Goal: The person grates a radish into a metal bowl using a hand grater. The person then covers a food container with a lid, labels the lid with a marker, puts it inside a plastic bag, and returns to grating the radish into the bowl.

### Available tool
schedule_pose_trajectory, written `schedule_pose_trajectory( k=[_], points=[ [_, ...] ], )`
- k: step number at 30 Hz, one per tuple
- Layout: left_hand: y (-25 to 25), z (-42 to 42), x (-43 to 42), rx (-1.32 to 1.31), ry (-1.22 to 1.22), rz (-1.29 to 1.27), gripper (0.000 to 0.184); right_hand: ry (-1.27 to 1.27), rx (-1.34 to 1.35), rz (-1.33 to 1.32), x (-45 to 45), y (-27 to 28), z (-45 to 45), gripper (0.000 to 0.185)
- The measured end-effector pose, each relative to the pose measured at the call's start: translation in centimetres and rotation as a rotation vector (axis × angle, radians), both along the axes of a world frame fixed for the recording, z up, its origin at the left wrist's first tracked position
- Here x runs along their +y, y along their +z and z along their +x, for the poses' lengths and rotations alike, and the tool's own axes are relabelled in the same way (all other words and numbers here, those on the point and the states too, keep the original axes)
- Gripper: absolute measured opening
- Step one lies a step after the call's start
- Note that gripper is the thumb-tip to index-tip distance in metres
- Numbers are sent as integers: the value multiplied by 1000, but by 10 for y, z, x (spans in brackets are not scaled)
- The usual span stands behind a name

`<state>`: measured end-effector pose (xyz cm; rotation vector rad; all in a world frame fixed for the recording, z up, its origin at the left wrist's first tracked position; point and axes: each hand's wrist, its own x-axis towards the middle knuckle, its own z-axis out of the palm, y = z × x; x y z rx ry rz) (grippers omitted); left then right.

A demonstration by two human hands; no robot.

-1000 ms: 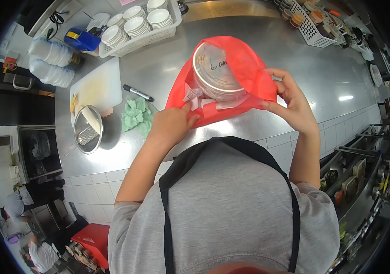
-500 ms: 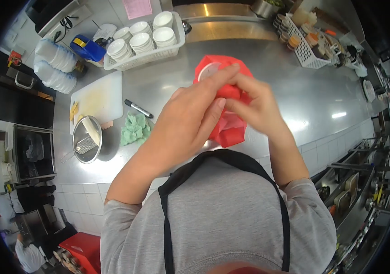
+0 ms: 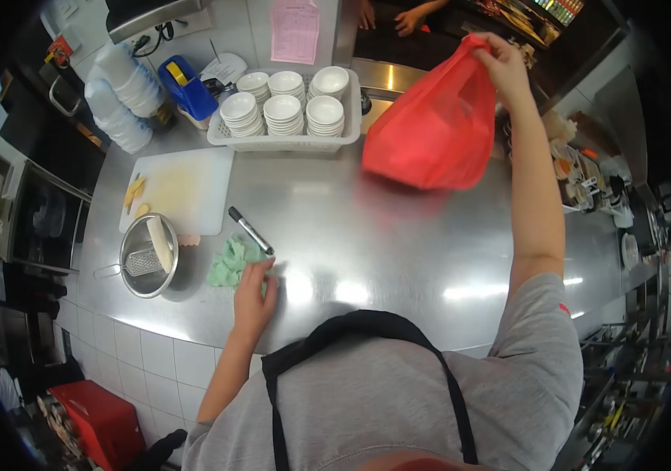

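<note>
High at the right of centre, my right hand (image 3: 503, 66) is closed round the gathered top of a red bag (image 3: 433, 125). The bag hangs above the steel counter, and its contents are hidden inside it. My left hand (image 3: 255, 297) is low over the counter, at the near edge of a crumpled green cloth (image 3: 233, 261). Its fingers are partly bent, and whether they grip the cloth is not clear. A black marker (image 3: 250, 230) lies just beyond the cloth.
A metal bowl (image 3: 149, 255) with a grater stands by a white cutting board (image 3: 178, 191). Stacked white dishes fill a white basket (image 3: 283, 143) at the back. Another person's hands (image 3: 408, 21) show beyond the counter. A pink paper (image 3: 294, 31) hangs on the wall.
The red bag, earlier open around a lidded round container, has been gathered at its top and lifted away to the back right. My left hand has left the bag and moved to the green cloth.
</note>
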<state>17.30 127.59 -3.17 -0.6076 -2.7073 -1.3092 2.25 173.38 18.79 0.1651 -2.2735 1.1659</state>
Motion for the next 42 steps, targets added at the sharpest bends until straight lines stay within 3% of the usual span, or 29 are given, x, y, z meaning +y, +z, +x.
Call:
schedule_pose_trajectory(
  k=[5,7,8,9,11,15,17,19,21,23,25,28,29,30,32,35,37,41,42],
  points=[
    [-46,23,-14,61,122,-61,34,-141,49,254,70,15,-91,20],
    [-44,26,-9,106,166,-165,36,-397,106,516,82,13,-127,22],
    [-44,27,-8,94,179,-166,38,-372,122,492,103,1,-152,24],
    [-43,27,-6,99,192,-160,38,-518,96,562,103,-5,-161,25],
    [-41,27,-6,102,203,-183,37,-655,52,442,102,-13,-184,26],
    [-46,25,-6,118,199,-240,36,-652,-61,350,113,-24,-219,28],
    [-46,25,-5,113,207,-233,37,-564,-104,539,142,-42,-245,35],
    [-47,25,-6,102,213,-231,37,-455,-220,384,126,-35,-222,45],
    [-49,25,-8,155,193,-216,38,-703,84,635,107,-43,-211,45],
    [-44,26,-9,136,192,-199,38,-628,396,675,52,-50,-167,40],
    [-48,27,-11,161,185,-168,39,-326,551,479,-24,-64,-118,29],
    [-47,24,-13,150,214,-109,39,13,388,93,-150,-110,-30,12],
    [-48,24,-15,185,196,-90,39,95,453,330,-179,-132,-9,14],
    [-50,28,-15,214,171,-71,38,256,134,145,-218,-153,16,16],
    [-46,30,-17,245,179,-64,38,502,-222,86,-277,-192,30,23],
    [-45,36,-20,333,192,-68,39,522,-281,298,-321,-233,49,22],
    [-42,37,-24,421,268,-47,41,402,-98,642,-335,-252,63,21],
    [-32,24,-64,487,168,-42,43,232,-190,495,-315,-268,79,20],
    [-27,19,-80,494,203,-17,40,190,-184,330,-307,-267,83,18]
  ],
)
